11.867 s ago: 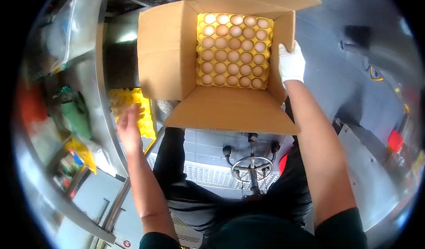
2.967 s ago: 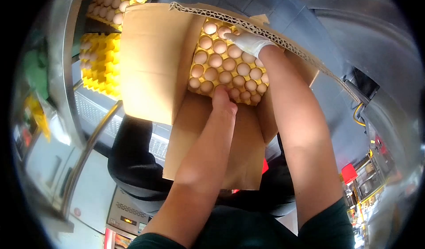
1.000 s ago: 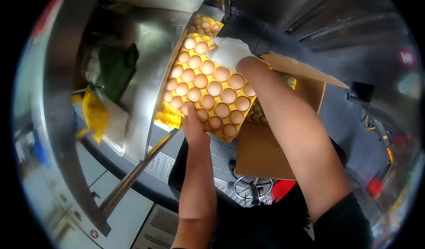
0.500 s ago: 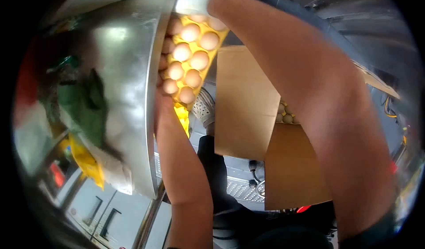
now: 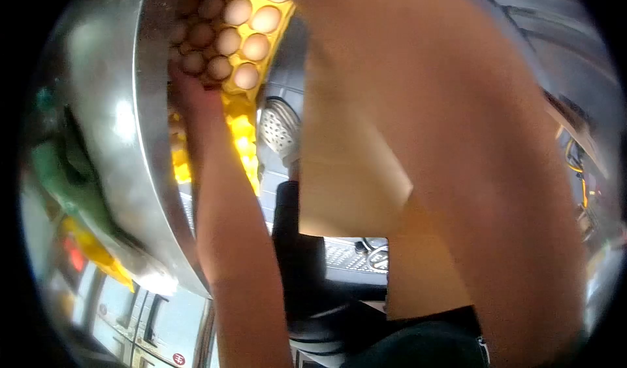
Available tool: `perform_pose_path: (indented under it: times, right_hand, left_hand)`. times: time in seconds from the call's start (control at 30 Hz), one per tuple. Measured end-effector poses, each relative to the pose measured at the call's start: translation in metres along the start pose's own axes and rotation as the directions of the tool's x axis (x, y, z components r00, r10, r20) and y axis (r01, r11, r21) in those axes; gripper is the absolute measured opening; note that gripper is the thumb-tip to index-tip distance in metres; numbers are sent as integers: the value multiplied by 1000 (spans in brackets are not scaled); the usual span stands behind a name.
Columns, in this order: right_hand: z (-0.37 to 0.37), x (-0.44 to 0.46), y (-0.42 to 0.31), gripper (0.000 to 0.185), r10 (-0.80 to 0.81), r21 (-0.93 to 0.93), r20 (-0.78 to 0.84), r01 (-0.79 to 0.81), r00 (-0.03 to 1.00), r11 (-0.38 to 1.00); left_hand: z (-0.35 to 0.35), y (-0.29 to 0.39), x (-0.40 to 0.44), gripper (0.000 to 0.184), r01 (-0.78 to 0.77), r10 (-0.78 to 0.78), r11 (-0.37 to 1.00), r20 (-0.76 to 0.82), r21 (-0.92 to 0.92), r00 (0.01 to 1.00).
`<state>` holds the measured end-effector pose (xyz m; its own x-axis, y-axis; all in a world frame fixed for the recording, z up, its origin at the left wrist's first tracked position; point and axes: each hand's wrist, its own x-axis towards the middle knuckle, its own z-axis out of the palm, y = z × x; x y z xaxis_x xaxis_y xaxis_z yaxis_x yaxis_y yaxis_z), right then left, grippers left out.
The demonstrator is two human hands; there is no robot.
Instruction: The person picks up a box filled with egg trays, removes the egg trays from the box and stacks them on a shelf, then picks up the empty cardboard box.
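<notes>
The left hand was at the near edge of a yellow egg tray, its fingers hard to make out in shadow. Brown eggs sat in the tray's cups, beside the metal bench. More yellow tray material showed below it. The right arm crossed above an open cardboard box, its hand out of view. A perforated pale shoe stood between tray and box.

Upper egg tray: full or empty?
Not empty: eggs fill the visible cups of the egg tray. Completely full, cannot tell: the frame cuts it off.
</notes>
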<state>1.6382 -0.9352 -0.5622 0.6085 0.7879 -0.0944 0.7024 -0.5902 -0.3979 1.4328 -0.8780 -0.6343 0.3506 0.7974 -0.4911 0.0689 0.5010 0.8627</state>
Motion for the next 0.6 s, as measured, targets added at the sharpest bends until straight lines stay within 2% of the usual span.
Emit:
perform_pose_path:
  times: [0.03,0.1,0.2,0.27,0.3,0.33,0.37,0.43,0.47,0.5,0.53,0.57,0.6]
  right_hand:
    - [-8,-17,-11,26,13,-15,-35,-14,999,1000]
    - [-26,-62,-28,23,36,-20,-131,-39,991,999]
    - [-45,-161,-45,20,-5,149,-367,64,930,987]
    - [-51,-241,-41,27,-61,331,-456,233,888,914]
    - [-62,-286,-42,42,31,433,-430,176,902,884]
    - [-84,-326,-36,50,26,520,-216,93,976,849]
    - [-81,-363,-37,43,68,428,-275,59,959,902]
    - [-114,-426,-22,41,100,461,-20,-80,995,884]
    - [-108,-459,-9,42,177,483,5,-157,984,861]
    - [-106,-491,2,40,277,568,-81,-184,957,802]
    - [-112,-512,17,42,403,504,91,-391,911,770]
    - [-102,-535,32,51,532,496,152,-530,833,688]
    - [-105,-544,50,52,644,629,244,-624,725,464]
  left_hand:
    - [-8,3,-2,54,-30,25,997,69,76,997]
    - [-66,-8,29,57,-227,207,864,94,449,974]
    - [-51,11,-30,58,-22,84,963,-220,270,972]
    - [-64,14,-67,64,-36,109,910,-156,413,982]
    - [-90,8,-73,68,-103,143,917,-77,385,987]
    - [-85,18,-102,65,-68,111,872,-59,485,992]
    - [-80,28,-131,62,-37,78,814,-45,579,996]
    - [-130,4,-133,63,-260,156,653,209,711,965]
    - [-127,9,-149,63,-277,149,633,238,723,960]
    - [-124,14,-166,63,-296,141,612,267,734,953]
    - [-84,40,-220,63,-216,103,664,199,716,975]
    - [-49,58,-268,62,-135,60,710,132,691,989]
    - [-25,65,-301,54,-168,193,772,26,613,981]
